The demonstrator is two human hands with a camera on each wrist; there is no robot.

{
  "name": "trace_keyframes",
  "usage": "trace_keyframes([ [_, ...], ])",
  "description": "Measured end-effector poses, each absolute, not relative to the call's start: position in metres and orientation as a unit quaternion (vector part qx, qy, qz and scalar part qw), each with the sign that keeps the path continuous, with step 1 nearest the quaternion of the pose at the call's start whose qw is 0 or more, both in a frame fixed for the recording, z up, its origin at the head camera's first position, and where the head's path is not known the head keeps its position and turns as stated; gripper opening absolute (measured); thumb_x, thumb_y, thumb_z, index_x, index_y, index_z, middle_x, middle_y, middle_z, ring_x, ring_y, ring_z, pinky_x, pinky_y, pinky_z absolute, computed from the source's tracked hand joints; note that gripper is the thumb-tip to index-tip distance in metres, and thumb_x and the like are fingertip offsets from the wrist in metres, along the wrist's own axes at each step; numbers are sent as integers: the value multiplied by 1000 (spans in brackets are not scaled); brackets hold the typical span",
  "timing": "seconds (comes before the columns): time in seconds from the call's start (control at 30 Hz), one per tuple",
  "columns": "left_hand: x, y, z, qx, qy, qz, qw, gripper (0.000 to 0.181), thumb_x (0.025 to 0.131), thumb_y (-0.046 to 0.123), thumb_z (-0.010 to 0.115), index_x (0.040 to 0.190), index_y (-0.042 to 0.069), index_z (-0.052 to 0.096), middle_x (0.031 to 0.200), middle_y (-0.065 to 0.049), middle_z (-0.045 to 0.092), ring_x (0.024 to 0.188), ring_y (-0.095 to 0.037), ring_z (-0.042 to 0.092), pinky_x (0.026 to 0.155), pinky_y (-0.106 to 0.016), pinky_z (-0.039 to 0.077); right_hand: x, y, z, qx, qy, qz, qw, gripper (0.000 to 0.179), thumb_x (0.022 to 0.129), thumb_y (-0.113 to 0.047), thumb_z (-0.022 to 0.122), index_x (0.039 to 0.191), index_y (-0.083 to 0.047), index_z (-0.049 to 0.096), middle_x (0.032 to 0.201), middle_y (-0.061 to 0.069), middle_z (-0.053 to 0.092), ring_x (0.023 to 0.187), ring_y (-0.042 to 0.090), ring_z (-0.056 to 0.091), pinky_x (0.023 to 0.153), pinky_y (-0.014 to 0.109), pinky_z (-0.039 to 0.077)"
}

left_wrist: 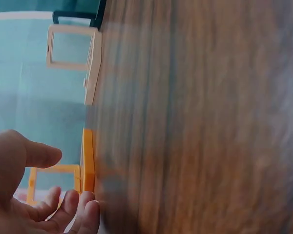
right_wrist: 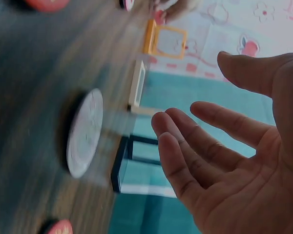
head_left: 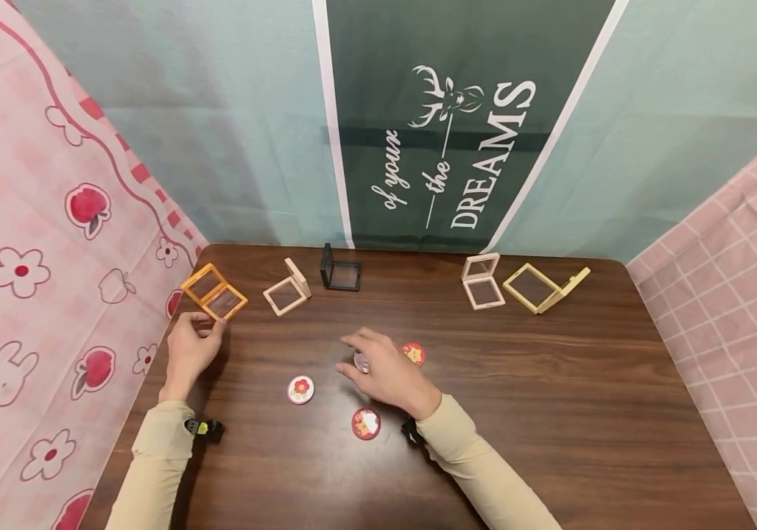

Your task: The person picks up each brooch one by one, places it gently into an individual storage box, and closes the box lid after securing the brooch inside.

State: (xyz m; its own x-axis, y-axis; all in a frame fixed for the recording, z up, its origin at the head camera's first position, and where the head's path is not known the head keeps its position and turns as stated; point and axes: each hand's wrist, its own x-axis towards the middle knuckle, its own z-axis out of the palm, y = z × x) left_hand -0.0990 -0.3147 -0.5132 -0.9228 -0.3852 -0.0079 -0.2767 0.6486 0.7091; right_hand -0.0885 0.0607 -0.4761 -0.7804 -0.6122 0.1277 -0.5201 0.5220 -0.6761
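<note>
My left hand point(head_left: 194, 349) is beside an orange hinged display frame point(head_left: 214, 294) with clear windows, which stands unfolded at the far left. Its fingertips are right at the frame's near edge. In the left wrist view the thumb is apart from the frame point(left_wrist: 88, 161), and the fingers are loosely bent. Over the middle of the table, my right hand point(head_left: 388, 370) hovers above a pale round badge point(right_wrist: 85, 134), with fingers and thumb spread and nothing between them. From above, the hand partly hides this badge.
Nearby lie a white badge with a red flower point(head_left: 300, 390) and two red badges, one in front point(head_left: 366, 425) and one behind the right hand point(head_left: 414, 354). Along the back stand unfolded frames: beige point(head_left: 299, 280), black point(head_left: 327, 266), pale pink point(head_left: 482, 278) and yellow point(head_left: 556, 298). Curtains border the table.
</note>
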Motion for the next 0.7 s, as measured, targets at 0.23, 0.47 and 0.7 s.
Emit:
trace_keyframes([
  [0.23, -108, -328, -514, 215, -886, -407, 61, 47, 102, 27, 70, 132, -4, 51, 126, -22, 65, 96, -17, 69, 69, -6, 42, -82, 42, -478, -346, 879, -315, 91, 47, 101, -32, 75, 136, 0, 69, 121, 12, 72, 101, 16, 64, 92, 35, 58],
  [0.47, -122, -335, -513, 239, -865, -438, 59, 63, 100, 25, 70, 146, -7, 40, 137, -23, 59, 108, -22, 63, 81, -12, 43, -73, 23, -481, -369, 893, -234, 103, 44, 99, -37, 78, 129, -6, 73, 116, 5, 72, 98, 13, 68, 89, 30, 58],
  [0.7, -137, -340, -517, 250, -850, -460, 60, 67, 100, 24, 69, 150, -9, 37, 145, -28, 54, 130, -35, 55, 98, -28, 43, -69, 9, -484, -355, 910, -183, 109, 38, 94, -44, 82, 112, -11, 76, 103, 2, 69, 83, 13, 65, 76, 31, 57],
])
